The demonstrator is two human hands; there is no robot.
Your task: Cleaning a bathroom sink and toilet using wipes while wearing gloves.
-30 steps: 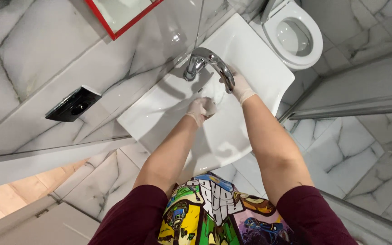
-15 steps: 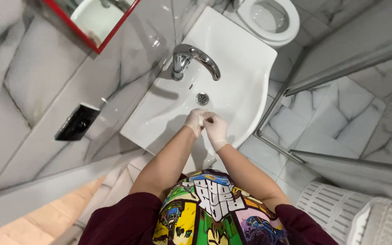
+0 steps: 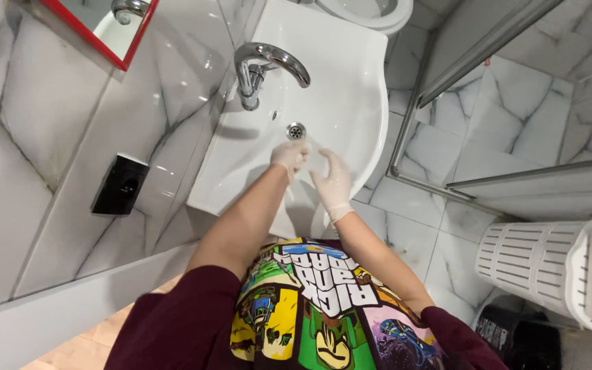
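Observation:
Both my hands wear thin white gloves and hover over the white washbasin (image 3: 351, 75), just below the round metal drain (image 3: 296, 130). My left hand (image 3: 289, 156) has its fingers curled in, with nothing visible inside. Beside it, my right hand (image 3: 334, 183) has its fingers spread and slightly blurred, and it holds nothing. The fingertips of the two hands nearly touch. The chrome faucet (image 3: 262, 65) arches over the basin above them, and no water stream is visible.
A red-framed mirror (image 3: 104, 27) and a black wall socket (image 3: 119, 185) are on the marble wall at left. A toilet (image 3: 371, 10) stands beyond the basin, with a metal shower frame (image 3: 447, 62) at right. A white slatted laundry basket (image 3: 556, 270) stands at lower right.
My right hand left the faucet and both hands drew back toward me. They were pressed together half a second ago and are now slightly apart. The view shifted.

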